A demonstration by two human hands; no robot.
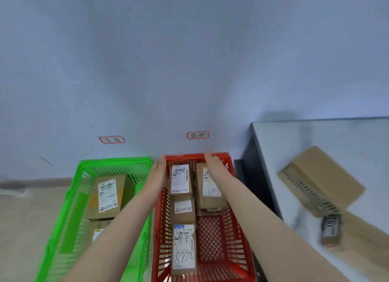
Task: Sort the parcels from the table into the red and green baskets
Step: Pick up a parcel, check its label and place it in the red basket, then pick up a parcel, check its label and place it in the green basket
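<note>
A red basket [223, 235] stands on the floor in front of me with several labelled cardboard parcels inside; one at the near end bears "8772" [183, 249]. To its left stands a green basket [69, 208] holding two parcels, the larger one [107, 196] at its far end. My left hand [158, 170] reaches over the red basket's far left corner, fingers straight, holding nothing. My right hand [212, 161] stretches over the far right parcel [210, 189], fingers straight and empty. On the table [280, 140] at the right lies a large cardboard parcel [322, 176].
Two red-framed labels are stuck on the blue wall, one [112, 140] above the green basket, one [198, 135] above the red. A second brown parcel [366, 246] and a blurred dark object [331, 231] lie on the table near me. The floor is beige.
</note>
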